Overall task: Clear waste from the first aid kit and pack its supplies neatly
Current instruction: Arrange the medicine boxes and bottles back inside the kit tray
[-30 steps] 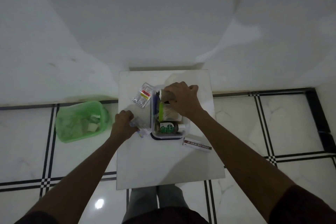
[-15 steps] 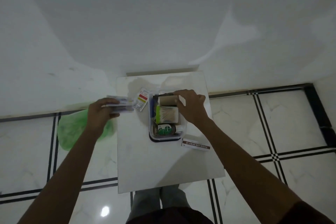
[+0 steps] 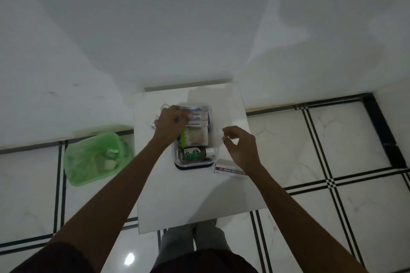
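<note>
A clear plastic first aid kit box [image 3: 195, 165] sits on a small white table [image 3: 195, 195]. Inside lie a green-labelled bottle [image 3: 193, 154] at the near end, a pack of cotton swabs [image 3: 196, 137] in the middle, and flat white-and-blue packets [image 3: 198, 116] at the far end. My left hand [image 3: 170, 122] is over the far left of the box, fingers closed on those packets. My right hand [image 3: 240, 146] hovers beside the box's right wall, fingers curled apart, holding nothing. A white ointment carton [image 3: 230, 169] lies on the table right of the box.
A green bin [image 3: 93, 155] with scraps of waste stands on the tiled floor left of the table. A small clear packet [image 3: 155, 121] lies on the table, mostly hidden by my left hand. The wall rises just behind the table. My legs show under its near edge.
My left hand has carried the flat packets from out over the bin side to the far end of the box. My right hand has lifted off the box and drawn back to the right.
</note>
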{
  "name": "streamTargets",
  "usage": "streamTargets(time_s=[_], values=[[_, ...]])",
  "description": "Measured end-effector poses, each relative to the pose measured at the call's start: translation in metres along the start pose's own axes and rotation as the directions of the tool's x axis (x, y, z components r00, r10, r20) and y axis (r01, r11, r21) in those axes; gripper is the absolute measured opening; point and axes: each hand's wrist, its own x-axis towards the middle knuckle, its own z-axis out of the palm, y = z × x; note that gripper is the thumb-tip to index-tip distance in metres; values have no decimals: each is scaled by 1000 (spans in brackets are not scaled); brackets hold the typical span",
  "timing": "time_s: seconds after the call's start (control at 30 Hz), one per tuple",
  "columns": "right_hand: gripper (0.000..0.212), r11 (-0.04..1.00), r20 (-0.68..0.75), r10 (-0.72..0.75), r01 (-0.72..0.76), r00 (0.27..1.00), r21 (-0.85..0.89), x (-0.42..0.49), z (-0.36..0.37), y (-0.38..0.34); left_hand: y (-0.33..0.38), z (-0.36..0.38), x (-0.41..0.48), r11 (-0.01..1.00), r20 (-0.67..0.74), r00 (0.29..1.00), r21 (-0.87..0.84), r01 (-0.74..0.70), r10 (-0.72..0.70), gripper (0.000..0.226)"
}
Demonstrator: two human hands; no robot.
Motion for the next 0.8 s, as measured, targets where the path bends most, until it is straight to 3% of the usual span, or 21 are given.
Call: streamTargets(time_s=[0.1,0.17,0.3,0.4,0.5,0.57,0.63,0.8], values=[[27,997,23,62,-61,998,-51,-18,-3,22,-5,6,-5,995,-43,999,102,-20,25,35],[39,973,151,128,-94,980,-212,-29,-6,34,-7,6,-12,997,-99,992,37,-73,77,28],[65,818,395,129,127,910,-560,-43,-7,48,-15,-3,-21,995,-194,981,-95,-30,11,26],[55,735,414,71,233,907,-637,-46,-1,60,-19,-11,-22,981,-251,968,-191,-33,-17,23],[37,739,391,9,257,920,-623,-43,3,69,-13,-20,-14,891,-405,883,-454,30,-236,17],[34,772,368,-11,242,930,-588,-38,3,71,-23,-28,-3,925,-469,820,-338,177,-328,14],[37,814,320,7,180,948,-552,-32,-1,70,-41,-32,7,947,-389,864,-102,303,-318,18],[41,900,98,-43,81,994,-428,-18,-15,52,-73,-29,21,921,-166,942,219,323,-291,51]])
